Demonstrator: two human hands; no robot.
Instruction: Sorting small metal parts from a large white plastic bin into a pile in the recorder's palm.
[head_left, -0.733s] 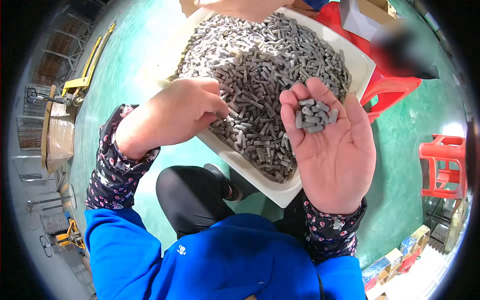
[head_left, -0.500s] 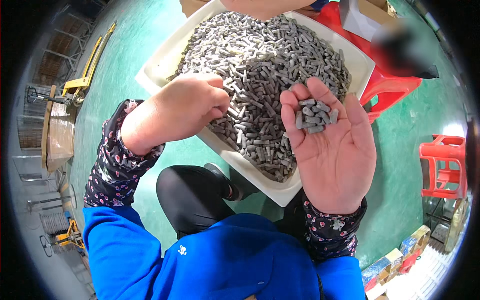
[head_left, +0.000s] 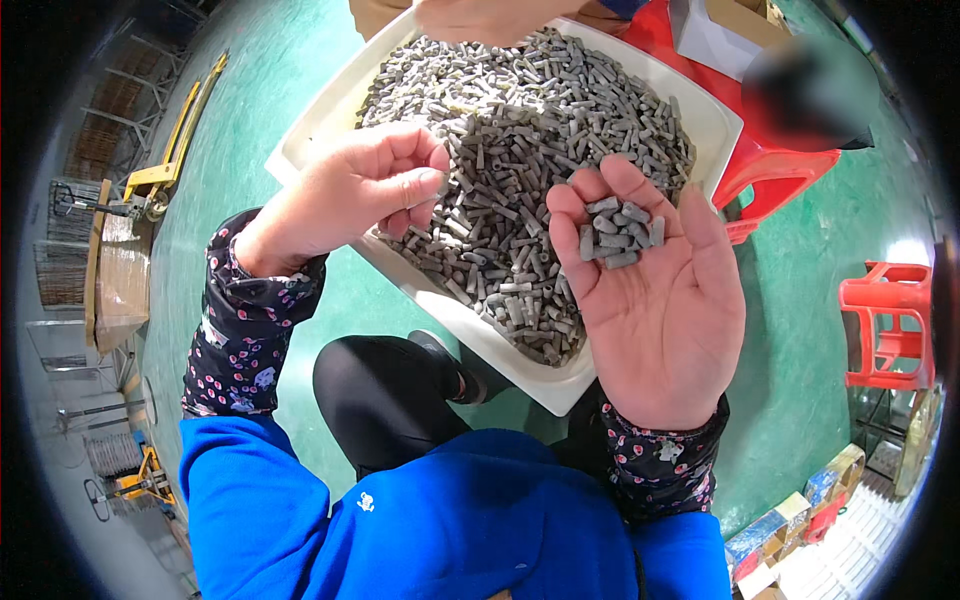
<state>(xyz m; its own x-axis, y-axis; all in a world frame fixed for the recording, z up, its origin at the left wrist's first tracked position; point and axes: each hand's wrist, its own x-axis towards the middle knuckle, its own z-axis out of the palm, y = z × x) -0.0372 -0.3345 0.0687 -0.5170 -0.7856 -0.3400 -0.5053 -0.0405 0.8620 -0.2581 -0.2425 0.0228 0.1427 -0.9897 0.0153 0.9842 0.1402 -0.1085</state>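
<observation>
A white tub holds a heap of small grey tapered plugs, some with a hole in the end. My left hand hovers over the tub's left edge, fingers curled and thumb pressed to the forefinger. Whatever it may pinch does not show. Palm up over the tub's right side, my right hand cradles several loose grey plugs on its cupped fingers.
Another person's hand reaches over the tub's far edge. At the far right stands a red stool with an open carton. Another red stool is farther right. A yellow pallet jack sits at left.
My left hand has lifted off the heap and turned so the thumb side shows. My right hand, with its plugs, has shifted slightly left. The other person's hand has moved a little left.
</observation>
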